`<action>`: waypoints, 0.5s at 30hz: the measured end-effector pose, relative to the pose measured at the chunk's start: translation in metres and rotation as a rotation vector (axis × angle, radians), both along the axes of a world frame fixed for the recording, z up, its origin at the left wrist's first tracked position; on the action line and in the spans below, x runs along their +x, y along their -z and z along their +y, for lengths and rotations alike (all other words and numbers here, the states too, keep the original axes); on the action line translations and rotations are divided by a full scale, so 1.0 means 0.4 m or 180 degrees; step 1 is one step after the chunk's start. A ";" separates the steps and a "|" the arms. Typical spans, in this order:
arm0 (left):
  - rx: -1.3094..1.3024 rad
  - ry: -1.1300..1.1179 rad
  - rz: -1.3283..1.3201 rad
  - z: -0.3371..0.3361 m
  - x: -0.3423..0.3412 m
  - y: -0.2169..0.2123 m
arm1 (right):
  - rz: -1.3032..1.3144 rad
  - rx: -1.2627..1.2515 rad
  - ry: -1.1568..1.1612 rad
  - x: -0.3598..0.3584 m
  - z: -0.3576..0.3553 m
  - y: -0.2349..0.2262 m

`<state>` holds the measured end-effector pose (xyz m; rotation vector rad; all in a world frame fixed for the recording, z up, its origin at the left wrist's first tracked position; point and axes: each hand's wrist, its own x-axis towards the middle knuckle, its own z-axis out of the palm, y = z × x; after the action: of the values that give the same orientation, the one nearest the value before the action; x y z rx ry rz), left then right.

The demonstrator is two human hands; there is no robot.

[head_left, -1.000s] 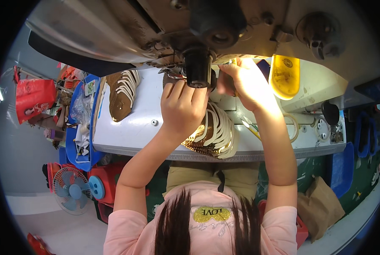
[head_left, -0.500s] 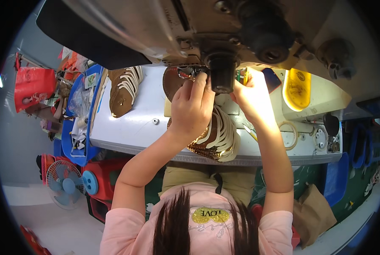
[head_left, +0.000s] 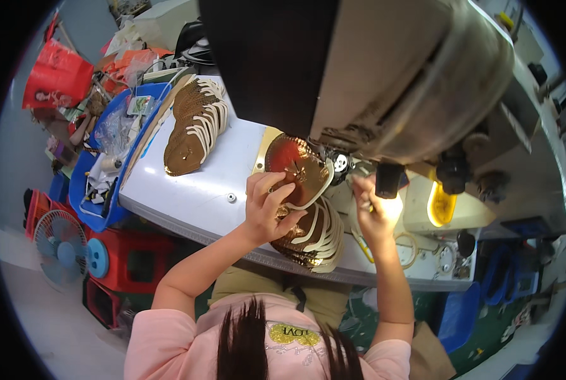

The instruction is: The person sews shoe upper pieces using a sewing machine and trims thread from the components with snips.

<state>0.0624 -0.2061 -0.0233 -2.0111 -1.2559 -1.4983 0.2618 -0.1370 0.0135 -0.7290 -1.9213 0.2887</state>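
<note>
A brown leather shoe piece with a white strip along its edge lies below the sewing machine head. My left hand is at its left edge, fingers bent and apart, the fingertips seeming to rest on the leather. Right of the piece, my right hand is raised with its fingers closed in the lamp light; what is between them is too small to make out. A fanned stack of similar white-edged brown pieces lies at the near table edge, just right of my left hand.
More overlapping brown pieces lie on the white table at left. A blue bin with scraps stands beyond. Right are a yellow tray, a yellow-handled tool and a tape ring. A fan stands lower left.
My view has shifted, showing more of the left stack. My left hand has moved off the machine's needle area onto the piece's left edge. My right hand has drawn back toward me.
</note>
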 end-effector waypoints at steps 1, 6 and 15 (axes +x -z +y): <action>-0.0088 -0.0007 -0.0122 -0.003 -0.004 0.008 | -0.0235 0.0257 0.0148 -0.010 0.000 -0.019; -0.0244 0.0017 -0.0436 -0.024 -0.012 0.016 | -0.1190 0.1051 0.0460 -0.025 0.022 -0.038; -0.1044 -0.0949 -0.0424 -0.082 -0.116 0.088 | -0.1610 0.0917 0.0070 0.009 0.067 0.004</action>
<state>0.0160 -0.2390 -0.0585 -1.8223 -1.8680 -1.3701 0.2652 -0.1102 0.0120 -0.6689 -2.3623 -0.2074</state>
